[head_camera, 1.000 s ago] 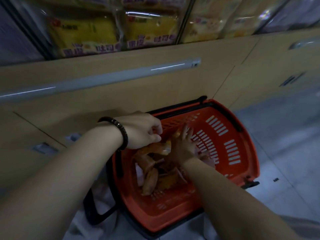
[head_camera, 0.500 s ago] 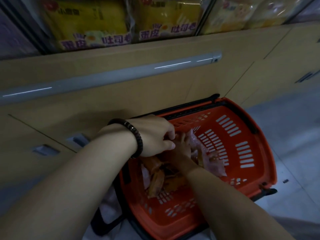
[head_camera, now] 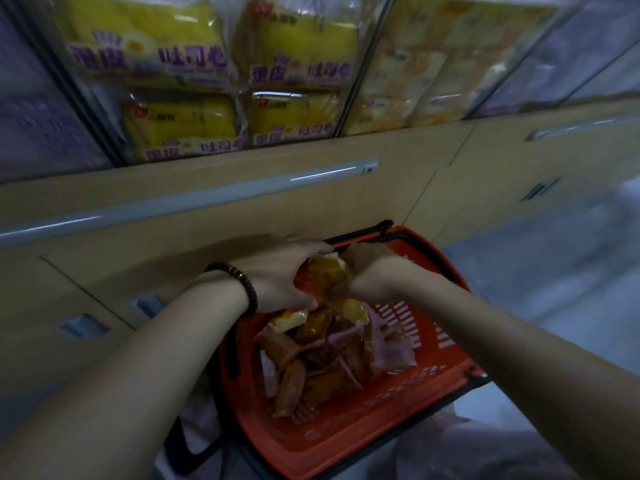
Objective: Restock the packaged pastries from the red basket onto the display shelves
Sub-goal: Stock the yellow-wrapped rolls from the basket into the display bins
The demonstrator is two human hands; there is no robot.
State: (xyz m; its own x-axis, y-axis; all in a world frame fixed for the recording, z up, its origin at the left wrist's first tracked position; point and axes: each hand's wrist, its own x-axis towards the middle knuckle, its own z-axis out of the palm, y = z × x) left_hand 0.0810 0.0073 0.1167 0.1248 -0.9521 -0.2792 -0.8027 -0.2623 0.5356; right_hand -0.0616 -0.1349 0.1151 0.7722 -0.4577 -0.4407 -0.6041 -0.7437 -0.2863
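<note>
You're looking down at a red plastic basket (head_camera: 346, 441) sitting on the grey floor (head_camera: 561, 278), just in front of a tan cabinet base (head_camera: 173, 244). Your L hand (head_camera: 277, 277), w/ a dark beaded bracelet (head_camera: 248, 294) on the wrist, and your R hand (head_camera: 367, 268) are both reaching over the basket's far end. Btwn them they're clutching a small bunch of pastry packs (head_camera: 327, 280) in clear and yellow-orange wrap. Fingers of both hands are curling round the bunch, which is hanging above the basket, near its black handle (head_camera: 367, 233). More wrapped pastries (head_camera: 311, 358), orange-brown w/ some pink pkgs, are lying in a loose heap on the basket's bottom. Above the cabinet, the display shelves (head_camera: 362, 74) are holding yellow bread packs (head_camera: 180, 126) w/ purple lettering, stacked two high, w/ paler pkgs (head_camera: 408, 74) to their R. A long grey rail (head_camera: 207, 199) is running across the cabinet front below them. Lighting is dim and the small wrapper text is too blurred to read.
</note>
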